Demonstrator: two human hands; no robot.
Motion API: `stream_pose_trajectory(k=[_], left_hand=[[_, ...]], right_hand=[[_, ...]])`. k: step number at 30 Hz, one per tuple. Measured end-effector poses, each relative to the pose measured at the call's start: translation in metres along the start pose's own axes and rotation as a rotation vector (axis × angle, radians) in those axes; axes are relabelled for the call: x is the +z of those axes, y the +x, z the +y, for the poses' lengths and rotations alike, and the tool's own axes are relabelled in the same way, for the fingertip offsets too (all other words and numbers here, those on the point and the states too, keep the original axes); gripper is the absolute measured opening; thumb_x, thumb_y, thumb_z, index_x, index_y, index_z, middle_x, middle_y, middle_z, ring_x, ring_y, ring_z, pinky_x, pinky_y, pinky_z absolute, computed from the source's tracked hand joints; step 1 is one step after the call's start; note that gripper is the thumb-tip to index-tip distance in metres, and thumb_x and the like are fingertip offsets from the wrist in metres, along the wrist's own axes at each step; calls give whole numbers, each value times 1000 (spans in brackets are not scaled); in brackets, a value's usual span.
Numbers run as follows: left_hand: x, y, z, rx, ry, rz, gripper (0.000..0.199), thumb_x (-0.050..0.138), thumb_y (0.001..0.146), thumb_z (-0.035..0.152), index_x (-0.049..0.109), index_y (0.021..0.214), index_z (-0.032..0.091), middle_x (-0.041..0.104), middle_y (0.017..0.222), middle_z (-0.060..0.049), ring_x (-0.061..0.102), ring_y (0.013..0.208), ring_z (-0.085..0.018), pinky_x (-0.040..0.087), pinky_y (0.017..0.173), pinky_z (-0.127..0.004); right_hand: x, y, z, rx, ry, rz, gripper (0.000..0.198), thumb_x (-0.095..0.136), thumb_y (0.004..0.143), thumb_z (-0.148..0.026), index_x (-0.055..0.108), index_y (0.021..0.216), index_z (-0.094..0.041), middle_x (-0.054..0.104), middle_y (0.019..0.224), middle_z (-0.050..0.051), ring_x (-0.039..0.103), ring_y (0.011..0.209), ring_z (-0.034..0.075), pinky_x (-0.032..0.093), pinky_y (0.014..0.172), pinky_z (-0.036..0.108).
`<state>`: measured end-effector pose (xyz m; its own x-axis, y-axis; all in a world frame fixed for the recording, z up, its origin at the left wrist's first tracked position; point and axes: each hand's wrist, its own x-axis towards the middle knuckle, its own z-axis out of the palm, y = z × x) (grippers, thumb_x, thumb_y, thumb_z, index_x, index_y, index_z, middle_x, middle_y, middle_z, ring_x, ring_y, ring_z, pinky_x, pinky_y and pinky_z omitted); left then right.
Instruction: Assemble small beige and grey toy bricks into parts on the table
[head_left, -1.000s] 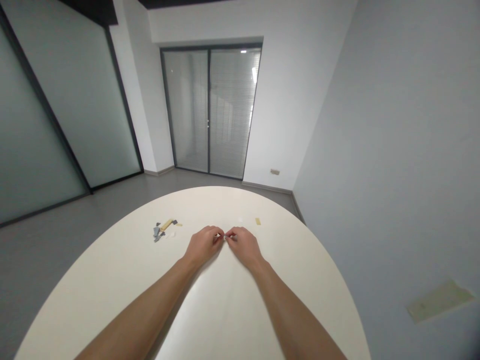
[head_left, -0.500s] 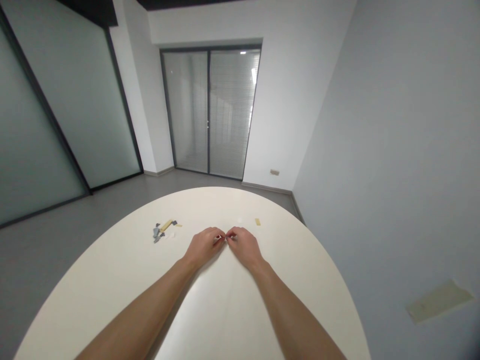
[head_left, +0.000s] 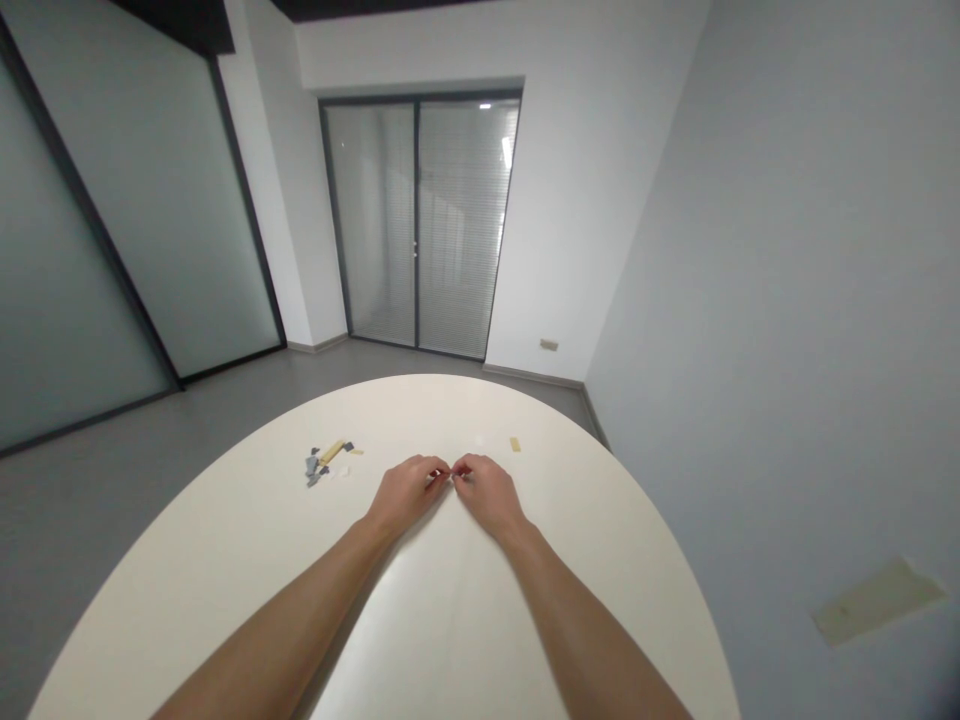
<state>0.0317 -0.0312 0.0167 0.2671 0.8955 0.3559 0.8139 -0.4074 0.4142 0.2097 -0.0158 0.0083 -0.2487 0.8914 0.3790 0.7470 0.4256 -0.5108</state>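
My left hand (head_left: 410,490) and my right hand (head_left: 484,490) meet fingertip to fingertip above the middle of the white round table (head_left: 442,620). Both are closed in a pinch. Whatever sits between the fingertips is tiny and dark, too small to name. Left of my left hand lies a loose pile of small pieces: a yellow block (head_left: 331,453), grey pieces (head_left: 312,468) and a dark piece (head_left: 349,447). Beyond my right hand, a flat yellow piece (head_left: 515,444) rests alone on the tabletop.
Small white bits (head_left: 344,471) lie beside the pile. The table's rounded far edge is just past the pieces. A grey wall (head_left: 810,300) runs along the right, with a strip of tape (head_left: 877,602) on it. Glass doors (head_left: 420,230) stand at the back.
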Motion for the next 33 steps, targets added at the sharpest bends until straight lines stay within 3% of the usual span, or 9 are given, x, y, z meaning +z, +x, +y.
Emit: stream_pose_trajectory(k=[15,22,33], left_hand=[[-1,0,1,-30,30,-7,23,50,94,33,70,104,29,72,94,-1,65,87,-18,46,74,-26],[-1,0,1,-15,-3,13,22,51,92,30,69,104,27,73,104,-1,65,95,-18,48,80,-27],[0,0,1,-21,30,23,20,52,92,26,69,102,27,73,104,-1,65,97,-18,49,80,-27]], right_hand=[[1,-1,2,-32,31,28,10,60,88,-25,68,95,-27,70,93,0,62,91,16,44,82,26],[0,0,0,-15,7,16,10,61,90,-30,69,96,-26,71,94,0,63,91,16,44,81,26],[-2,-1,-2,2,10,-17,11,63,90,-32,69,96,-26,71,94,0,62,91,15,43,81,25]])
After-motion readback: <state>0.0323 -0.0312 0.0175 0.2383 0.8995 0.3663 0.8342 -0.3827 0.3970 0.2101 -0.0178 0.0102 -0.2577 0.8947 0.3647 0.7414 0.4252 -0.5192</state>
